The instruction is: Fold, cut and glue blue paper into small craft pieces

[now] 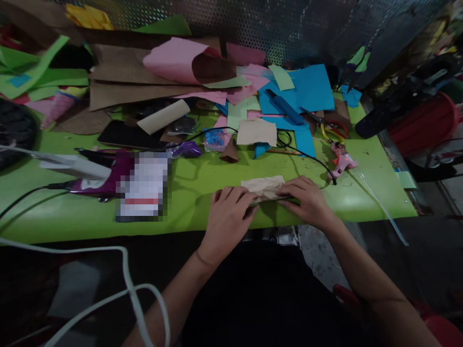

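A crumpled cream strip of paper point(264, 185) lies near the front edge of the green table, between both hands. My left hand point(228, 212) grips its left end, with the fingers on top and the thumb at the near side. At the right end, my right hand point(306, 200) pinches it in the same way. A thin dark line runs along the near edge of the strip; whether it is a stick or a fold I cannot tell. Beyond the strip lies a flat cream paper piece point(256, 132). To the right rests a pink glue gun point(342, 166) with a long clear glue stick point(383, 209).
Scissors point(334, 129) lie open behind the glue gun, whose black cord crosses the table. Blue sheets point(311, 89), brown paper point(119, 72) and a pink sheet point(173, 58) pile up at the back. At left stands a purple device point(121, 173) beside a blurred-out screen point(144, 188).
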Tool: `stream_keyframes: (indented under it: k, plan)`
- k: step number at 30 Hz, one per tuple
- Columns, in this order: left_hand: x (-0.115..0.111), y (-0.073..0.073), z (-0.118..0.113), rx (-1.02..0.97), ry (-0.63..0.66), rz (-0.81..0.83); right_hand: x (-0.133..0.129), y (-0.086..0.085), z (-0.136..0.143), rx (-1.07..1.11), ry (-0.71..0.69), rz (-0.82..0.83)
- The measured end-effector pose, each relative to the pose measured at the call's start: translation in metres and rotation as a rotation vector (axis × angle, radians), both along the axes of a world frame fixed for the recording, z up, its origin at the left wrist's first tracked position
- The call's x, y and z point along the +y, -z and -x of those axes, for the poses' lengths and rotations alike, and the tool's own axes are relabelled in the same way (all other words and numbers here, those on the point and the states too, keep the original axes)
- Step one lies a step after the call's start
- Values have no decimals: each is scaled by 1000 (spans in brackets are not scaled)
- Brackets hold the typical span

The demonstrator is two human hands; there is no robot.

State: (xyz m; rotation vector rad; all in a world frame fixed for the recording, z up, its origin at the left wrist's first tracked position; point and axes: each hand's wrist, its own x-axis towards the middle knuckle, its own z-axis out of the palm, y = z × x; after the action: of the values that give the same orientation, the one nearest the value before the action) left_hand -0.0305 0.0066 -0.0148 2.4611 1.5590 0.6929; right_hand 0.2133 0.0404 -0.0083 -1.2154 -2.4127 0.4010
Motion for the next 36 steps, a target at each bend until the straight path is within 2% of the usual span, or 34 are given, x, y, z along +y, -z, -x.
stream_keyframes:
  k: [7,10,14,22,25,31,36]
  plan:
    - [23,-6,-1,68,-17,67,22,-4,8,38,100,165]
    - [31,-8,-2,112,-51,101,28,-6,9,0,148,158]
    - [37,-8,0,128,-60,76,34,-7,7,-67,101,99]
    - [54,-12,5,117,41,159,44,-20,11,-120,10,126]
    - [52,-12,4,113,100,128,39,-17,12,-71,-23,107]
    - [32,-5,4,154,185,-66,20,4,0,-27,-62,-60]
    - [22,-5,8,181,209,-72,12,6,-7,-10,-82,-60]
